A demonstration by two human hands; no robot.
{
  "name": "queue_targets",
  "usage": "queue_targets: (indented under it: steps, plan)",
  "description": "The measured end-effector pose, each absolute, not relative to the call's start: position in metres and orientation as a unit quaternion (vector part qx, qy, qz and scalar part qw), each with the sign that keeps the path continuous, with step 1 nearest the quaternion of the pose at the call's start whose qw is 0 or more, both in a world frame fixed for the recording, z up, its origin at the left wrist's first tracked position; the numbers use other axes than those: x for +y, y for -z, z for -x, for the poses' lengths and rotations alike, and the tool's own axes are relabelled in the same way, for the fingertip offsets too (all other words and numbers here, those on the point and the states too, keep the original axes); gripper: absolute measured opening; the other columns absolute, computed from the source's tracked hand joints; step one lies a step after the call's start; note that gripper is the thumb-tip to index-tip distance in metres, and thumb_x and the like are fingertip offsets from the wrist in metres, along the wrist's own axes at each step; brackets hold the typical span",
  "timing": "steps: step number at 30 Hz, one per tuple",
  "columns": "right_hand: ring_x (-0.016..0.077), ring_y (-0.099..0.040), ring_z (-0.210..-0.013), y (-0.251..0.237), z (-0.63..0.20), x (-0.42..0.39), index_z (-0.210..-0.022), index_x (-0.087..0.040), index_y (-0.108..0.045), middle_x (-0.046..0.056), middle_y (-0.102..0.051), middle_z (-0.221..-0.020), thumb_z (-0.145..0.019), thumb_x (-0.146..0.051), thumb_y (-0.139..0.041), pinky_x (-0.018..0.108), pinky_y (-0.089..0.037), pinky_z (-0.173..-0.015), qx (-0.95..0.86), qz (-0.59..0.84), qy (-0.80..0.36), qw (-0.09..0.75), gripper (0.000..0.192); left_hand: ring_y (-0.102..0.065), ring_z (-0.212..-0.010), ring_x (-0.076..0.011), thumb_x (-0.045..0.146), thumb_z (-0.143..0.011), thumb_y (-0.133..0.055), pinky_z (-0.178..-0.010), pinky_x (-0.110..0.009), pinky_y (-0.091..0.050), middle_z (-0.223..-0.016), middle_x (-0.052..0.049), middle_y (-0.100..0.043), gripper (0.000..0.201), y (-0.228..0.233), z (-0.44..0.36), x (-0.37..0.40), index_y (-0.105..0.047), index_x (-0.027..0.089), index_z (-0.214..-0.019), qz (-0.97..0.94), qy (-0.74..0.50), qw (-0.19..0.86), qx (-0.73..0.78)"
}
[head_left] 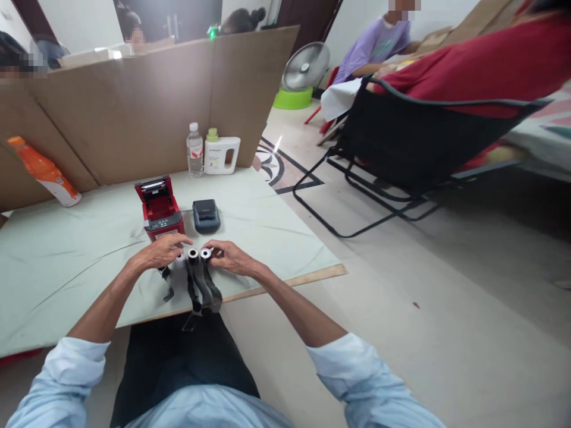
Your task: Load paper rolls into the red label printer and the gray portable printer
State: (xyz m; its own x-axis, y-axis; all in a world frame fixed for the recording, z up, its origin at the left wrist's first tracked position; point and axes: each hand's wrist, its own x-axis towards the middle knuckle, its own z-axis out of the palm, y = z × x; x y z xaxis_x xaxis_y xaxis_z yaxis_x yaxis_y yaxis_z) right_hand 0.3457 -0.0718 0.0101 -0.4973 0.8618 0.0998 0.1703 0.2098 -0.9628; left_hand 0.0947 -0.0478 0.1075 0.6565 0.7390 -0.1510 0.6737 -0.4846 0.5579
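Observation:
Three small paper rolls stand in a row near the table's front edge. My left hand [161, 252] bends over the left paper roll [180, 260], its fingers closed about it and mostly covering it; the index finger points right. My right hand [232, 258] pinches the right paper roll [206, 254] from its right side with thumb and fingers. Between the hands is the middle paper roll [193, 254]. Dark paper strips [204, 290] trail from the rolls toward the table edge. Just beyond my left hand sits a red label printer [163, 221] with its lid raised.
A dark handheld device [206, 216] lies beside the printer. Along the cardboard screen [147, 113] stand a water bottle [195, 151], a white jug [222, 156] and a leaning orange bottle [49, 175]. A black folding chair [401, 139] with a seated person is right; a fan [306, 66] stands behind.

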Motion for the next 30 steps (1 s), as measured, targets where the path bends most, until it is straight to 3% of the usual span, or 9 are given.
queue_targets:
  steps: [8,14,17,22,30]
  plan:
    - [0.0147,-0.054,-0.077,-0.007,-0.345,-0.072,-0.114,-0.017,-0.070,0.000,-0.064,-0.088,-0.075,-0.016,-0.056,0.027,-0.043,-0.074,-0.700,0.375,-0.506,0.338,0.041,-0.070,-0.105,-0.0235,0.019,-0.085,-0.053,-0.094,-0.036,-0.056,-0.121,-0.009,-0.074,0.039,-0.122,-0.045,-0.075,-0.071,0.019,-0.119,-0.840,-0.060,0.238,0.484]
    - [0.0168,-0.057,-0.080,0.000,-0.347,-0.071,-0.125,-0.018,-0.069,0.001,-0.067,-0.090,-0.076,-0.018,-0.060,0.029,-0.046,-0.077,-0.705,0.391,-0.488,0.335,0.050,-0.064,-0.124,-0.0283,0.022,-0.084,-0.063,-0.110,-0.043,-0.048,-0.138,-0.012,-0.067,0.048,-0.101,-0.075,-0.076,-0.064,0.019,-0.132,-0.867,-0.054,0.200,0.453]
    - [0.0179,-0.060,-0.085,0.003,-0.346,-0.071,-0.127,-0.018,-0.067,0.002,-0.068,-0.096,-0.077,-0.019,-0.061,0.029,-0.048,-0.078,-0.708,0.385,-0.490,0.334,0.050,-0.061,-0.129,-0.0302,0.017,-0.084,-0.063,-0.111,-0.042,-0.047,-0.135,-0.012,-0.069,0.045,-0.091,-0.089,-0.071,-0.066,0.020,-0.129,-0.874,-0.022,0.168,0.455]
    - [0.0182,-0.062,-0.086,0.005,-0.349,-0.071,-0.131,-0.017,-0.066,0.005,-0.070,-0.101,-0.080,-0.019,-0.061,0.031,-0.050,-0.080,-0.709,0.396,-0.476,0.338,0.052,-0.066,-0.120,-0.0308,0.016,-0.083,-0.063,-0.104,-0.041,-0.051,-0.125,-0.012,-0.074,0.038,-0.089,-0.089,-0.067,-0.072,0.021,-0.119,-0.861,-0.014,0.165,0.481]
    - [0.0179,-0.064,-0.087,-0.006,-0.354,-0.070,-0.128,-0.019,-0.067,0.010,-0.070,-0.122,-0.081,-0.020,-0.058,0.031,-0.052,-0.075,-0.708,0.405,-0.446,0.369,0.048,-0.069,-0.090,-0.0188,0.008,-0.076,-0.054,-0.082,-0.029,-0.055,-0.104,-0.005,-0.078,0.036,-0.125,-0.068,-0.072,-0.075,0.019,-0.103,-0.843,-0.181,0.240,0.446]
